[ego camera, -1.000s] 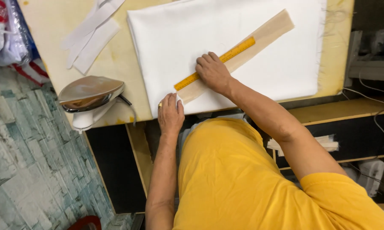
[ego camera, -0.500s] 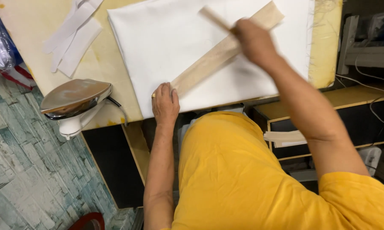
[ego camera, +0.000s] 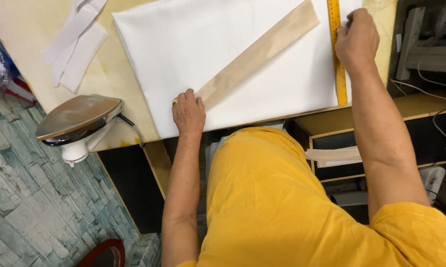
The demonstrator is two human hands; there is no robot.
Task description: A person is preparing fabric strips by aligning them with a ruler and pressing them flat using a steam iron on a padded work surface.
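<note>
Head view, looking down over a yellow shirt (ego camera: 292, 207) at the work table (ego camera: 15, 29).

Containers: the open shelf (ego camera: 376, 148) under the table's right end held a flat stack of pale strips (ego camera: 334, 156); what lay deeper in it was too dark to tell.

On the table lay a white cloth (ego camera: 223, 49), spread flat and reaching the near edge. A long tan strip (ego camera: 257, 52) ran slantwise across it, from the near left up toward the far right. The left hand (ego camera: 187, 112) pressed flat on the cloth at the near edge, fingers (ego camera: 189, 97) close together, their tips touching the strip's lower end; a ring showed on one finger.

A yellow ruler (ego camera: 337, 59) lay along the cloth's right side, running from far to near. The right hand (ego camera: 357, 39) rested on it near the far end, fingers curled narrowly down over the ruler; whether they gripped or only pressed it could not be told.

Left of the cloth, an iron (ego camera: 79, 123) sat tilted at the table's near edge, and white scraps (ego camera: 77, 42) lay beyond it.
</note>
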